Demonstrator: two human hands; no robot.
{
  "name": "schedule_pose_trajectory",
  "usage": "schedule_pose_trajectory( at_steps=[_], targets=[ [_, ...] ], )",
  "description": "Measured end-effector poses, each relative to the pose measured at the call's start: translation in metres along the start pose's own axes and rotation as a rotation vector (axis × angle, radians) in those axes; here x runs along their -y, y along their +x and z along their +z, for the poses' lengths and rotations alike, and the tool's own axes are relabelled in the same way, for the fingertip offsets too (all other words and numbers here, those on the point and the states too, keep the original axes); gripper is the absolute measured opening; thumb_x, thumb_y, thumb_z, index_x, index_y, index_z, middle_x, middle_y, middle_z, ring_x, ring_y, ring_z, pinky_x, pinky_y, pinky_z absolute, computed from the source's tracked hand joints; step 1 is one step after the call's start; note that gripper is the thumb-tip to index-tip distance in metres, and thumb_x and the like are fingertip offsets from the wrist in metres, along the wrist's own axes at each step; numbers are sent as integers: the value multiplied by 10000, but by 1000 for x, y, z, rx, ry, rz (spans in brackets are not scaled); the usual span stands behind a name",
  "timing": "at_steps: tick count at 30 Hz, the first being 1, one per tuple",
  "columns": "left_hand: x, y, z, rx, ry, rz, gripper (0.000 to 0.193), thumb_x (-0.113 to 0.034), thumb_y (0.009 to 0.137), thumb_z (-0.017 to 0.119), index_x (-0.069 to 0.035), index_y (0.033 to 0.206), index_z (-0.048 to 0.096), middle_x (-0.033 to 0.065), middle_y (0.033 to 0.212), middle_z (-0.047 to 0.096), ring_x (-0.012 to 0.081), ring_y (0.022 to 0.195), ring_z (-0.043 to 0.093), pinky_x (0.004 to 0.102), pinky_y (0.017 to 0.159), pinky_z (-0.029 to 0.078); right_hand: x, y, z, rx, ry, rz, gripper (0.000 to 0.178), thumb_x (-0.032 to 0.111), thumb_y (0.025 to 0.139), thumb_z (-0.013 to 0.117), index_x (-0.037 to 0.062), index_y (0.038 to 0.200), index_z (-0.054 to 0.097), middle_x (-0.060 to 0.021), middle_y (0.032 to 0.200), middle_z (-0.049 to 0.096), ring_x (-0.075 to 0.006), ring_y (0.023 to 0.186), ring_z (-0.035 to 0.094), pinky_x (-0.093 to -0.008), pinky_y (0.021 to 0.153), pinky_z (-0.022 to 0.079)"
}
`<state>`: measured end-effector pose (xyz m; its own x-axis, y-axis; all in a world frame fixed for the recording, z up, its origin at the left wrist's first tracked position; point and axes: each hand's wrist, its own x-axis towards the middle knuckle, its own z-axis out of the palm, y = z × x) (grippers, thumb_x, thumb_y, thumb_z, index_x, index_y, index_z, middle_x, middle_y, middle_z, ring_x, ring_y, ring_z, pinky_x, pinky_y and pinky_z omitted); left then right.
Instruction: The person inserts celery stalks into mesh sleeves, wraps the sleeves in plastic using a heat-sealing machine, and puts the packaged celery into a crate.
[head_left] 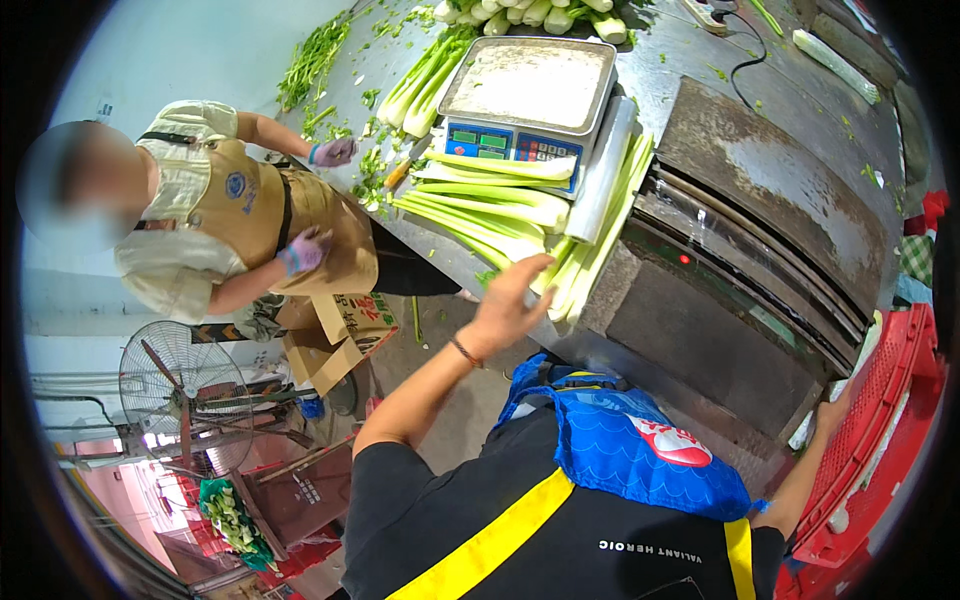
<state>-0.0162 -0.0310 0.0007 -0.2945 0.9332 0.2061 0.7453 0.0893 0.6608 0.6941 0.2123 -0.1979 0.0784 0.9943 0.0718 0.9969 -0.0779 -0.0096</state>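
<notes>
Seen from above, the wearer's left forearm leaves a short black sleeve and slants up and right toward the middle of the view. A thin dark bracelet circles that wrist. The bare left hand is loosely open, back upward, with gently bent digits and a gap between them. At far right, the right forearm stretches out and upward; its hand is small in view, fingers unclear.
</notes>
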Motion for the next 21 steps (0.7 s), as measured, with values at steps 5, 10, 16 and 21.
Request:
schedule_pose_trajectory(
  at_steps=[5,10,16,21],
  targets=[
    [119,75,-78,-151,188,-134,395,-47,804,709,-5,1177,584,151,1087,664,245,938,676,318,747,552,-39,0,-63,-243,187,200,567,411,908,594,28,1322,535,-219,1299,564,-382,1215,510,-416,1031,389],
    [304,153,-135,-387,274,-414,638,-306,725,763,74,1190,549,251,1146,621,375,982,631,435,887,487,45,-73,-150,-343,250,351,474,341,926,606,7,1262,581,-161,1228,620,-269,1125,573,-345,975,422],
    [454,216,-134,-181,334,-576,666,-317,665,817,102,1092,525,295,1077,619,423,980,614,435,856,507,121,-212,-217,-406,455,378,355,219,941,609,27,1239,598,-104,1182,625,-172,1067,574,-293,940,440],
    [404,238,-124,-220,530,-684,768,-331,635,845,145,1076,434,304,985,613,455,909,620,446,840,517,164,-312,-230,-328,746,697,346,159,960,571,5,1269,564,-78,1175,635,-148,1043,600,-265,882,477]
  ],
)
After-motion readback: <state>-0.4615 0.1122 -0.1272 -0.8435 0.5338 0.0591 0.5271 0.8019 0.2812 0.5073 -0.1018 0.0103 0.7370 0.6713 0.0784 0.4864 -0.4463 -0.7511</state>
